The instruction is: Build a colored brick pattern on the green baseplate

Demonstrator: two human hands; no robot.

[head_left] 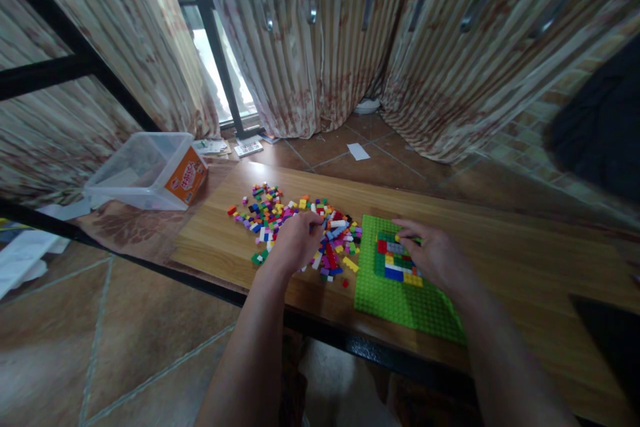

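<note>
A bright green baseplate (370, 293) lies on the wooden table. On it sits a low block of built-up bricks (394, 273) in green, red, blue, white, grey and yellow. Over this build is my right hand (433, 253), its thumb and fingers pinched around a small yellow brick (398, 238). Part of the build and plate is hidden behind that hand. To the left, my left hand (299, 237) hovers at the loose pile of mixed-colour bricks (340, 230), fingers curled together. What its fingertips hold, if anything, is too small to make out.
A clear plastic bin (140, 173) with an orange label stands beyond the table's left end. The wooden table (215, 240) has a dark front edge. A dark flat object (607, 333) lies at the right. Striped curtains (320, 67) hang behind.
</note>
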